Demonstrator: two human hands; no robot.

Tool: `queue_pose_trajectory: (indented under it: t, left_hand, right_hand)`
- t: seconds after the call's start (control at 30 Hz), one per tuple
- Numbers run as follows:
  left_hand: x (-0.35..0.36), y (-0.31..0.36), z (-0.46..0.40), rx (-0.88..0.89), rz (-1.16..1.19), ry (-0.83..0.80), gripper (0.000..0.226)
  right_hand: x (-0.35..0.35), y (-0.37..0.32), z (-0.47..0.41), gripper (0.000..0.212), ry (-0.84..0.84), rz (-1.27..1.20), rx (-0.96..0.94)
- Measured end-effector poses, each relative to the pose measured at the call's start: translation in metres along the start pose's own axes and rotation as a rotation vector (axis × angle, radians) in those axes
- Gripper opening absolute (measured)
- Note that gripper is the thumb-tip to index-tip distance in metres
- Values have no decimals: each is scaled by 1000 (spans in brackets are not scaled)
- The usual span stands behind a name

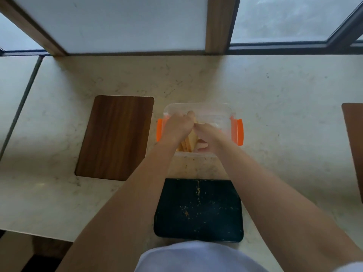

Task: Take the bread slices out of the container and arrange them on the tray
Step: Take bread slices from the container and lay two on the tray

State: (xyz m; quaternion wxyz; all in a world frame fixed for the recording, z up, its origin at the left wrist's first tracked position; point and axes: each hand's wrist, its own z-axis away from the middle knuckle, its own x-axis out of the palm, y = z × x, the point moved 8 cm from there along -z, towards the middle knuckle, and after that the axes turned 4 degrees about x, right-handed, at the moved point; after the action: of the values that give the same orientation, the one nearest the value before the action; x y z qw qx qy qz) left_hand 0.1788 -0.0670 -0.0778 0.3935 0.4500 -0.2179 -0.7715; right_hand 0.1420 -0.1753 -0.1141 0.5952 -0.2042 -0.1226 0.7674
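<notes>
A clear plastic container with orange side clips stands on the counter straight ahead. Inside it, upright bread slices show between my hands. My left hand and my right hand both reach into the container, fingers closed around the slices from either side. A black tray lies in front of the container, nearest to me, holding only scattered crumbs.
A dark wooden board lies flat to the left of the container. Another brown board edge shows at the far right. The pale marble counter runs back to a window frame.
</notes>
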Motion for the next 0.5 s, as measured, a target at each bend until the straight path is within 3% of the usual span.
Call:
queue_pose_trajectory:
  t: [0.1, 0.17, 0.3, 0.37, 0.5]
  left_hand:
    - [11, -4, -1, -46, 100, -61, 59]
    - [24, -7, -1, -103, 121, -80, 55]
    - [85, -32, -1, -190, 71, -249, 67]
    - [74, -13, 2, -221, 56, -128, 71]
    - [25, 38, 43, 78, 4, -10, 60]
  right_hand:
    - [-7, 10, -1, 35, -80, -177, 4]
    - [-7, 10, 7, 38, -142, -296, -11]
    - [-3, -8, 41, 53, -55, -399, -131]
    - [-8, -2, 44, 53, -135, -482, -140]
    - [-42, 2, 67, 31, -148, -504, -230]
